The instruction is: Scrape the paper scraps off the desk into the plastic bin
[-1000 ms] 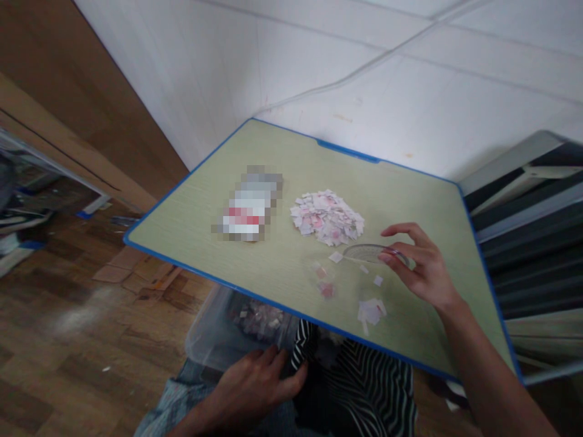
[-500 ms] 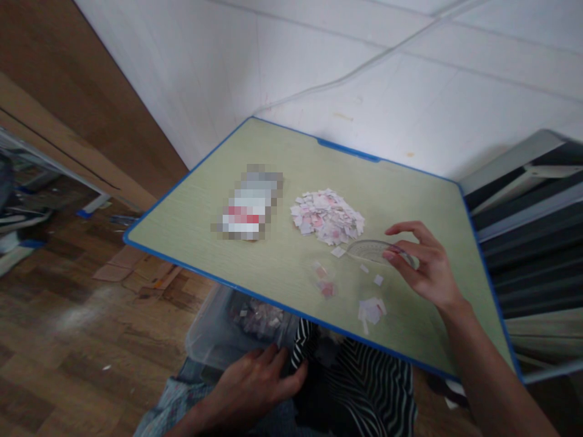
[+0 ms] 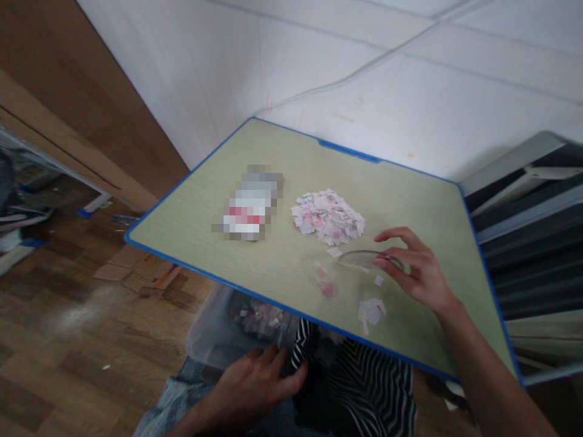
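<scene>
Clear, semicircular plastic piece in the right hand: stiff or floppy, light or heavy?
The clear, semicircular plastic piece is probably stiff: it juts from the right hand without visible sag. Likely light: it looks thin, held in a pinch.

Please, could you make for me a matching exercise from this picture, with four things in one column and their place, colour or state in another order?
Things:
1. right hand
2. left hand
3. heap of paper bits
4. table rim

Descriptions:
A. mostly whitish, with some pink
B. blue
C. pinching a clear curved plastic piece
D. beyond the table's near edge, beside a clear box

Right pairs: 1-C, 2-D, 3-A, 4-B
</scene>
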`<act>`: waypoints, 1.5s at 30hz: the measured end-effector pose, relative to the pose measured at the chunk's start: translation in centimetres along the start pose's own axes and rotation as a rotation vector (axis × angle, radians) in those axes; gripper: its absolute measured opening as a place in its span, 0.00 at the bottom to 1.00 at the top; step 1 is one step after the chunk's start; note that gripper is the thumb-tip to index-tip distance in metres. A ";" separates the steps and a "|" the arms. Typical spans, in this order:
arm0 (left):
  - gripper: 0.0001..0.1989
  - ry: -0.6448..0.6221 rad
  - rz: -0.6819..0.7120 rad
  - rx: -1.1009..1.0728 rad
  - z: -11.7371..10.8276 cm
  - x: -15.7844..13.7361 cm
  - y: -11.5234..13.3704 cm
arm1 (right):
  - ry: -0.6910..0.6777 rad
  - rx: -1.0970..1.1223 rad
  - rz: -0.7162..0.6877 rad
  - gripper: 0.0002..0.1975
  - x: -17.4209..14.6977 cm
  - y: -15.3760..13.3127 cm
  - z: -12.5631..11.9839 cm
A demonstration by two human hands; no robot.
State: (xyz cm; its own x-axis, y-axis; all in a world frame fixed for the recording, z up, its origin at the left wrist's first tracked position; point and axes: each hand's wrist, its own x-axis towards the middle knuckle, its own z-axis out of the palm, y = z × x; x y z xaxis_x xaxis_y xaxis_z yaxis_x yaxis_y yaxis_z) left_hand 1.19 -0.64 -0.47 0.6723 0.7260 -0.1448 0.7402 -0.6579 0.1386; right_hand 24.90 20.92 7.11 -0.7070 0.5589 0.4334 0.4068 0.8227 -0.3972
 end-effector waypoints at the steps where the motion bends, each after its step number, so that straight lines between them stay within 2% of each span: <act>1: 0.25 0.003 -0.003 -0.001 0.1 0.0 0.0 | 0.005 0.008 -0.002 0.03 0.0 0.0 0.0; 6: 0.26 -0.004 0.010 0.004 0.3 -0.1 0.0 | 0.096 -0.009 0.030 0.04 0.1 0.2 -0.1; 14: 0.24 -0.018 -0.005 -0.002 0.3 -0.1 0.1 | 0.070 -0.140 0.058 0.06 0.1 0.1 -0.1; 18: 0.24 -0.034 0.008 0.000 0.2 -0.2 0.0 | -0.018 -0.112 0.057 0.07 0.1 0.1 -0.8; 22: 0.25 -0.025 0.000 -0.005 0.5 -0.2 -0.1 | -0.007 -0.126 0.082 0.07 0.0 0.2 -1.6; 30: 0.24 -0.040 -0.006 -0.007 0.3 -0.2 0.0 | -0.150 0.112 0.169 0.06 -1.0 1.2 -3.7; 35: 0.25 -0.031 -0.007 -0.015 0.5 -0.3 0.0 | -0.057 0.225 0.256 0.05 -1.3 2.7 -3.0; 40: 0.24 -0.033 -0.012 -0.025 0.5 -0.1 0.0 | -0.197 0.249 0.367 0.10 -1.0 3.6 -1.9; 45: 0.23 -0.031 -0.019 -0.024 0.1 0.0 0.0 | -0.358 0.301 0.443 0.14 -0.9 2.9 -1.9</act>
State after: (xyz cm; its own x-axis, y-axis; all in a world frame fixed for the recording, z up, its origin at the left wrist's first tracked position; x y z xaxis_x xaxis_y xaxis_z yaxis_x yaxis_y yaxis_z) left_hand 1.19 -0.63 -0.56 0.6581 0.7315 -0.1783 0.7529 -0.6387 0.1586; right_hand 27.81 23.04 7.14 -0.6797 0.7267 -0.0997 0.5612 0.4277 -0.7086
